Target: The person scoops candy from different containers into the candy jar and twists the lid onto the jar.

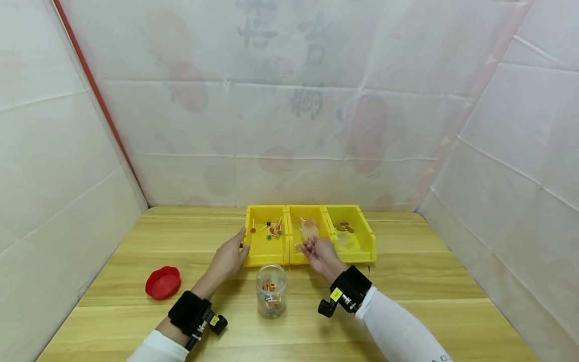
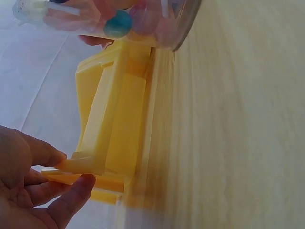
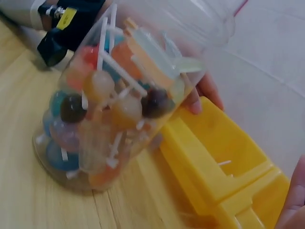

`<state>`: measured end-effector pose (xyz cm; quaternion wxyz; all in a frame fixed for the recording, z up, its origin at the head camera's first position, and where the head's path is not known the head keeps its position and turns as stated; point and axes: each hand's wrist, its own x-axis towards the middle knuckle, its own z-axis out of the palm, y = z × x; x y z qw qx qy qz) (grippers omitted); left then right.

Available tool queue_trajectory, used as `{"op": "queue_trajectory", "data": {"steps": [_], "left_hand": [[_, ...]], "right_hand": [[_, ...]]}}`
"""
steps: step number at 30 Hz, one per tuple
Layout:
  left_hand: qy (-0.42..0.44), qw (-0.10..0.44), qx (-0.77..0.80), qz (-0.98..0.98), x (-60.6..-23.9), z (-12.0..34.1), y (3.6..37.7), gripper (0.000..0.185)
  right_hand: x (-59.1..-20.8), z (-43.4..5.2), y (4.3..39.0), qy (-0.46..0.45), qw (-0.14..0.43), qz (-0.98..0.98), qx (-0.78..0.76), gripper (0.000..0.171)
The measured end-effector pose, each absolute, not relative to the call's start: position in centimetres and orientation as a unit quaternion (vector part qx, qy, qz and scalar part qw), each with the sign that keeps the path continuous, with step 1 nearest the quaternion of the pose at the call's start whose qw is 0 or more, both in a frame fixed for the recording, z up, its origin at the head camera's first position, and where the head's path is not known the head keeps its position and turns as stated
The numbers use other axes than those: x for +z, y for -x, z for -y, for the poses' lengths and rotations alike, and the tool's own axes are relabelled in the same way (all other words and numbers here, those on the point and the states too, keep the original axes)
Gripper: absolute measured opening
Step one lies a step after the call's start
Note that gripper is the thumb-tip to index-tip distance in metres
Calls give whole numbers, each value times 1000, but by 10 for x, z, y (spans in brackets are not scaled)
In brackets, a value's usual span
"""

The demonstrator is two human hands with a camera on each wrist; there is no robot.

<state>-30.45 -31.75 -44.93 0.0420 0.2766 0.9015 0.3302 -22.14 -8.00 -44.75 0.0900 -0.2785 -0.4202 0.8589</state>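
Observation:
Three joined yellow bins [image 1: 267,257] stand in a row. My left hand [image 1: 229,254] grips the outer side of the left bin; in the left wrist view, its fingers and thumb pinch the bin's edge [image 2: 86,164]. My right hand [image 1: 322,255] is at the front of the middle bin, fingers bent together; whether something is between the fingertips is hidden. Round lollipops [image 1: 273,231] lie in the left bin, pale ones [image 1: 309,229] in the middle, brown flat ones [image 1: 345,227] in the right. Before the bins stands a clear lidless jar [image 1: 271,296] holding several lollipops.
A red lid [image 1: 163,283] lies on the wooden table [image 1: 452,301] at the left. Pale cloth hangs at the back [image 1: 271,125] and on both sides. The jar stands between my forearms, close to the bins' front.

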Motion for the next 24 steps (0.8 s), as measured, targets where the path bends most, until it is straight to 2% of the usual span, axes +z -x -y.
{"op": "queue_trajectory", "data": {"steps": [2,6,12,17,24], "left_hand": [[-276,44,330,-902,-450,318,305,61],[-278,43,328,-902,-450,317,305,61],[-275,39,324,-904,-450,317,306,60],[-276,37,325,-904,-451,316,305,61],[-280,28,323,-903,-450,318,303,61]], "right_hand": [[-447,81,221,281,97,402,866,6],[-447,81,222,289,112,377,873,26],[-448,83,226,289,114,388,868,43],[-447,89,223,295,122,362,876,48],[-438,96,205,290,102,383,871,53]]}}
